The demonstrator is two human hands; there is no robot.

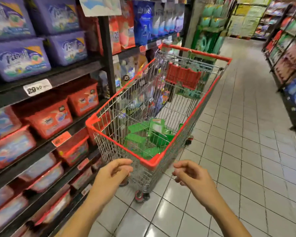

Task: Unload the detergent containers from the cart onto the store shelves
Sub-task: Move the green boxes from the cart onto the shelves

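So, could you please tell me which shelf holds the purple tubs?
The upper shelf, above the white price tag; the red tubs sit on the shelf below it.

The cart [149, 162] is silver wire mesh with a bright red rim, and the seat flap [183, 77] at its far end is red too. Inside the cart lie green containers [159, 137], one with a white label. Left of the cart, on black shelves [67, 75], the upper tubs [19, 60] are purple with white lettering. The lower tubs [48, 120] are red with pale blue and pink prints. Under the cart, the floor [237, 151] is pale grey tile crossed by a dark grid of joints.
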